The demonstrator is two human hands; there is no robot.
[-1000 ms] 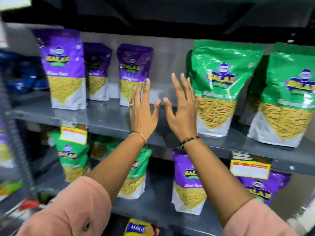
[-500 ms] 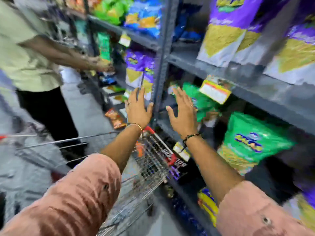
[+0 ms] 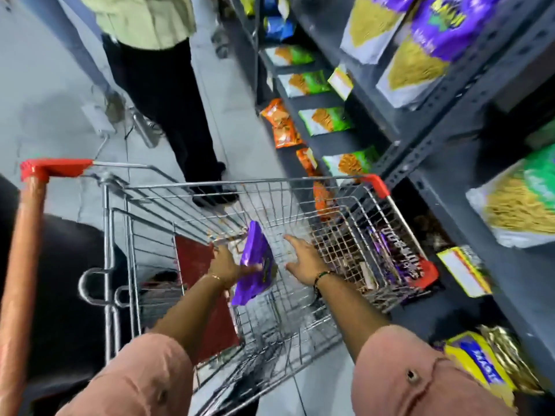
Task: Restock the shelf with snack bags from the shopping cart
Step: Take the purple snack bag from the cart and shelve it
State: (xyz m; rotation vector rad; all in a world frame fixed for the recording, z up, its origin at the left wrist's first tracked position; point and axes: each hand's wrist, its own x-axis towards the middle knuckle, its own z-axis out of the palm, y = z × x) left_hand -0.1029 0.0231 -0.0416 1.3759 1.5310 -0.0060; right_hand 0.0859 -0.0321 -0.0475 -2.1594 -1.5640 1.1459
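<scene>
Shelving [image 3: 444, 94] of dark slotted steel runs down the right, its lip close against the shopping cart [image 3: 300, 187] — little slack there, open floor only to the left. Inside the wire basket the purple snack bag [image 3: 255, 259] stands on edge, likely light, crinkly and slick, its contents brittle. The left hand [image 3: 225, 267] grips its flank; the right hand [image 3: 303, 259] hovers spread and empty just beside it — a top-seam pinch should hold best.

Grey metal shelf [image 3: 444, 94] carries purple snack bags [image 3: 441, 22] above, green bags [image 3: 327, 120] lower down.
</scene>
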